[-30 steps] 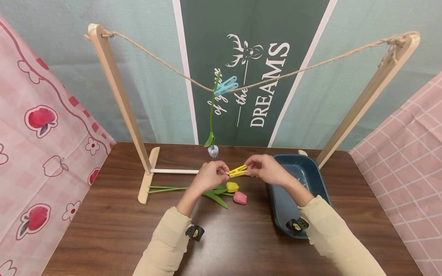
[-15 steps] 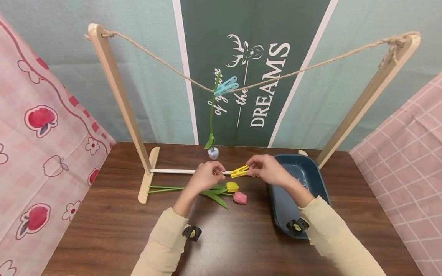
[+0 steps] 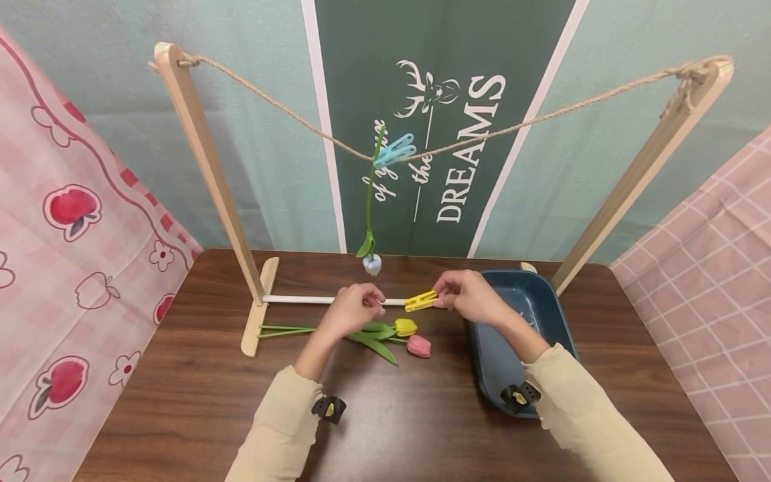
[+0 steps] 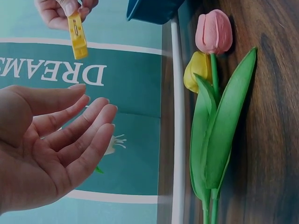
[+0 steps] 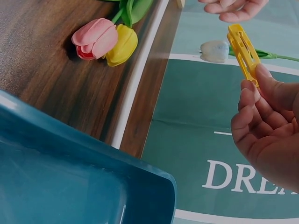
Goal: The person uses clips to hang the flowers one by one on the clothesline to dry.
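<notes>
Between thumb and fingers my right hand pinches one end of a yellow clothespin, whose other end points left. My left hand holds nothing; its fingers are loosely bent, a short gap away from the clothespin. Behind the hands a whitish-blue tulip hangs head down, its stem caught with a light-blue clothespin on the sagging rope. A yellow tulip and a pink tulip lie on the wooden table below my left hand, stems to the left.
A dark blue basin stands beneath my right forearm. Wooden posts, left and right, carry the rope, and a white rod runs low from the left post's foot. Patterned pink cloth hangs at both sides.
My left hand has drawn away to the left from the yellow clothespin, near which its fingers were. The right hand, still pinching the clothespin, has barely moved. The hanging tulip sways slightly.
</notes>
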{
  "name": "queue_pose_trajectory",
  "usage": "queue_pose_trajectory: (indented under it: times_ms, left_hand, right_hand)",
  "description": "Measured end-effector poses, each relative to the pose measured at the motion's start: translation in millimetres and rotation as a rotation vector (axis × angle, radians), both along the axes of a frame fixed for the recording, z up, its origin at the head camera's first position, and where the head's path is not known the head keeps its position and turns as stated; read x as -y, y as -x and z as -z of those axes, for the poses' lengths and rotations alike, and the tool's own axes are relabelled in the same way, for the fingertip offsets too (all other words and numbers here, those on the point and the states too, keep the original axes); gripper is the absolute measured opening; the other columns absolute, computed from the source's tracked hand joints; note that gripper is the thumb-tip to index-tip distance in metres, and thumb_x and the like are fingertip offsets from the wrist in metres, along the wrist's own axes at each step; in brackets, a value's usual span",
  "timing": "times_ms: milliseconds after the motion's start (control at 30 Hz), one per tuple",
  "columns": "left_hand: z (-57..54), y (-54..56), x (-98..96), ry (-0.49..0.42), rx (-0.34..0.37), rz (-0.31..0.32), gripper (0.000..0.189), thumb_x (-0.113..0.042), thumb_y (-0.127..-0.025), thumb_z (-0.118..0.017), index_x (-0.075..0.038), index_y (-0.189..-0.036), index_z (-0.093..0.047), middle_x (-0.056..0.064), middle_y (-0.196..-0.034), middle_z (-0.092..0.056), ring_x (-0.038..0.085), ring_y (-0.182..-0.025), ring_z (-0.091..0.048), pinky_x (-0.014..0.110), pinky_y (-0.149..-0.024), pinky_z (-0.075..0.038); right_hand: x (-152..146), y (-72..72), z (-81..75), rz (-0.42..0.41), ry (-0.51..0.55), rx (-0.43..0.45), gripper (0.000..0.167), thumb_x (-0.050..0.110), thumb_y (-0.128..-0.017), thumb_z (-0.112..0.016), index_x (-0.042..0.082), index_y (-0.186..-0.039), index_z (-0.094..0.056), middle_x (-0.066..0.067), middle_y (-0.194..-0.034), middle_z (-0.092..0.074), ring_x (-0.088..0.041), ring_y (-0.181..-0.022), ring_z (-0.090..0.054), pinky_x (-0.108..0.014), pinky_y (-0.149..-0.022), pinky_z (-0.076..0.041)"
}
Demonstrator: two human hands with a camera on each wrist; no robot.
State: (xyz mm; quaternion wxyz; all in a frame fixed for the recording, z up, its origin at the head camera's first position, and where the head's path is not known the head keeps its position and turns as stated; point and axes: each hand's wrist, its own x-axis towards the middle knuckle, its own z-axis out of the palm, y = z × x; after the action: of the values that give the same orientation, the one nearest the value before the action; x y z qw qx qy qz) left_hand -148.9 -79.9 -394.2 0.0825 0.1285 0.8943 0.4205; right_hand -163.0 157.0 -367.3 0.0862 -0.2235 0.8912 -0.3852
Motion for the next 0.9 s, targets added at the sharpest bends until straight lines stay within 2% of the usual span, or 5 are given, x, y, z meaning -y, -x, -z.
queue_pose_trajectory:
  times_ms: [233,567,900]
  left_hand:
    - [1.7,-0.8,7.7,0.0,-0.01,-0.026,0.007,-0.005,-0.078,-0.068,-0.007,-0.085,-0.066,0.0,-0.072,-0.063,0.012,-0.069,-0.058,0.028,-0.064,-0.046]
    - [5.7,-1.4,15.7,0.002,0.02,-0.054,0.007,-0.006,-0.078,-0.066,-0.007,-0.085,-0.066,0.0,-0.072,-0.065,0.012,-0.069,-0.06,0.03,-0.069,-0.046]
    - [8.7,-1.7,26.4,0.007,0.044,-0.078,0.008,-0.007,-0.078,-0.067,-0.007,-0.086,-0.066,0.001,-0.074,-0.066,0.013,-0.069,-0.06,0.03,-0.068,-0.046]
  right_hand:
    - [-1,0.0,0.4,0.016,-0.008,-0.022,0.008,-0.007,-0.077,-0.066,0.0,-0.079,-0.064,-0.003,-0.065,-0.059,-0.014,-0.054,-0.051,-0.027,-0.049,-0.045]
    - [-1,0.1,0.4,0.024,-0.003,-0.034,0.009,-0.008,-0.076,-0.066,0.001,-0.075,-0.064,-0.002,-0.061,-0.057,-0.015,-0.051,-0.05,-0.026,-0.047,-0.044]
    - [-2,-0.1,-0.3,0.038,0.003,-0.04,0.009,-0.008,-0.076,-0.066,0.0,-0.073,-0.064,-0.003,-0.06,-0.058,-0.023,-0.051,-0.052,-0.027,-0.046,-0.043]
